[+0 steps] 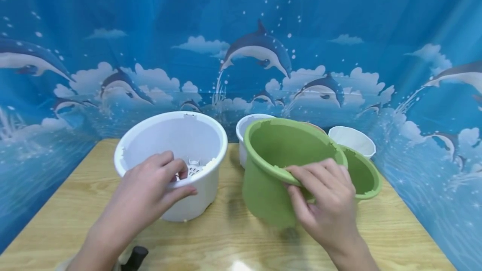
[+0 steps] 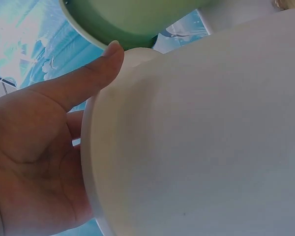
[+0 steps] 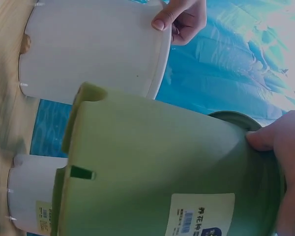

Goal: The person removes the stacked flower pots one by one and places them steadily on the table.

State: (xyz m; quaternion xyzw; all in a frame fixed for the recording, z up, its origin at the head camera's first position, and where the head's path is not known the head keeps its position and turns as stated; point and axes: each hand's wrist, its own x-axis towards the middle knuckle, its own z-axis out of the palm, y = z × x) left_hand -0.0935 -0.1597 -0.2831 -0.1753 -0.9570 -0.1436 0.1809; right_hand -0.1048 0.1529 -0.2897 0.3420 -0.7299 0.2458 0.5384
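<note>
My left hand [image 1: 150,183] grips the near rim of a large white flower pot [image 1: 203,198], thumb outside and fingers curled over inside. Slots show in the floor of this pot, which stands upright on the table. Opposite it, my right hand [image 1: 325,198] pinches the near rim of a green flower pot [image 1: 263,195], thumb on its outer wall. The green pot leans, and its footed base hangs clear of the tabletop in the right wrist view. A printed label [image 3: 200,214] is stuck on its side.
Behind the held green pot stand a smaller white pot [image 1: 241,137] and, to the right, another green pot [image 1: 363,175]. A white angular-rimmed pot [image 1: 352,141] is at the back right. A black handle-like piece [image 1: 136,257] shows by my left forearm. A dolphin-print curtain [image 1: 241,74] backs the wooden table [image 1: 211,241].
</note>
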